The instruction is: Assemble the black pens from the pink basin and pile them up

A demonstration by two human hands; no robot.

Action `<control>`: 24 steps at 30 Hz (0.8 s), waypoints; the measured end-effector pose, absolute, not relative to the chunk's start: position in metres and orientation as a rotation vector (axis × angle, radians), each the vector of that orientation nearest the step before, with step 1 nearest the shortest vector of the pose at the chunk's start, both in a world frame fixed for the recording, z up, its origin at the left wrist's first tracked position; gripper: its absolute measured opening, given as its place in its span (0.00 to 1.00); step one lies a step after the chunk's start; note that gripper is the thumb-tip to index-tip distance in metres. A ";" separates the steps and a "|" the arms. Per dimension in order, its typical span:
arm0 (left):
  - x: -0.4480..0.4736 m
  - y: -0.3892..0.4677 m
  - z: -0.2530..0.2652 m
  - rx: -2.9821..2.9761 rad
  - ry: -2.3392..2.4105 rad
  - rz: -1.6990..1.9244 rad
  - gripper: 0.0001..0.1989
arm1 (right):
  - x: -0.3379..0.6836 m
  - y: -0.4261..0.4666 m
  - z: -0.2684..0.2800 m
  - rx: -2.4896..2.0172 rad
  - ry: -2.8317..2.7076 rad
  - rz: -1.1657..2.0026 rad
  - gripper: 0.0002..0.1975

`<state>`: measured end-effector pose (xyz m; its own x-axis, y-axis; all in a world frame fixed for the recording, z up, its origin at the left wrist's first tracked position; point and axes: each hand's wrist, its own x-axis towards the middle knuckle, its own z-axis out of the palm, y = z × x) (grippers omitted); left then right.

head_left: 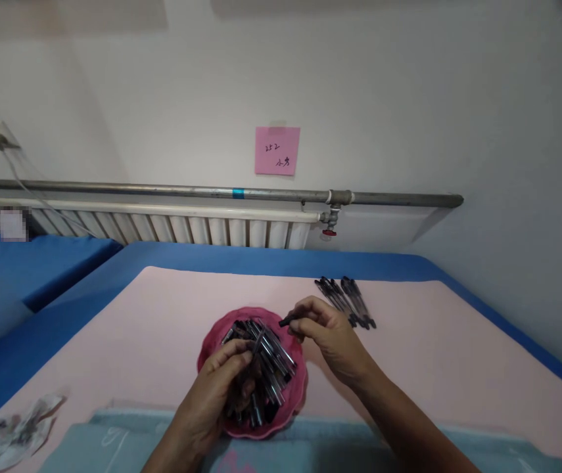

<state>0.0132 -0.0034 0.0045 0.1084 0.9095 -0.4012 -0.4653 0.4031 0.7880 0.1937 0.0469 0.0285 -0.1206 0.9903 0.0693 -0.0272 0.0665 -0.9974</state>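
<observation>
A pink scalloped bowl (301,387) stands near the front of the table, filled with clear pen barrels and black pen parts (273,355). Over its left side, my left hand (216,384) pinches a clear pen barrel (259,340) between thumb and fingers. My right hand (327,335) is closed on a small black pen cap (286,321) just above the bowl's right rim. The cap and the barrel are apart. Behind my right hand, several black-capped pens (342,301) lie side by side in two groups.
A pale pink sheet (162,328) covers the blue table (261,256). At the front left lies a crumpled plastic bag (19,430) with dark bits in it. Light blue cloth (127,440) spans the near edge. A radiator (196,228) and a pipe with a red valve (330,232) run along the wall.
</observation>
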 end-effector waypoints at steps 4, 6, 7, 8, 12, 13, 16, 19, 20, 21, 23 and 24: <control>0.013 -0.006 0.002 0.589 1.010 1.038 0.15 | 0.191 0.045 0.030 -1.032 -1.204 1.289 0.04; 0.014 -0.008 0.001 0.609 1.016 1.010 0.15 | 0.189 0.045 0.029 -1.040 -1.193 1.302 0.04; 0.014 -0.008 0.001 0.619 1.016 0.998 0.14 | 0.189 0.044 0.028 -1.044 -1.192 1.313 0.04; 0.014 -0.009 0.000 0.631 1.014 0.988 0.14 | 0.188 0.044 0.028 -1.046 -1.193 1.322 0.04; 0.015 -0.008 0.000 0.658 1.005 0.982 0.13 | 0.187 0.041 0.028 -1.048 -1.227 1.353 0.05; 0.015 -0.008 -0.001 0.662 1.003 0.983 0.13 | 0.186 0.040 0.028 -1.052 -1.246 1.363 0.05; 0.015 -0.006 -0.003 0.683 0.999 0.976 0.12 | 0.185 0.038 0.028 -1.066 -1.290 1.404 0.04; 0.014 -0.006 -0.006 0.706 0.979 0.971 0.11 | 0.183 0.037 0.026 -1.057 -1.280 1.440 0.05; 0.013 -0.006 -0.006 0.713 0.970 0.968 0.11 | 0.182 0.036 0.025 -1.048 -1.267 1.455 0.05; 0.013 -0.007 -0.006 0.717 0.960 0.966 0.11 | 0.180 0.035 0.023 -1.038 -1.252 1.474 0.06; 0.013 -0.007 -0.004 0.706 0.951 0.966 0.11 | 0.177 0.033 0.020 -1.019 -1.207 1.510 0.07; 0.013 -0.007 -0.003 0.687 0.955 0.973 0.12 | 0.175 0.032 0.018 -1.013 -1.183 1.521 0.08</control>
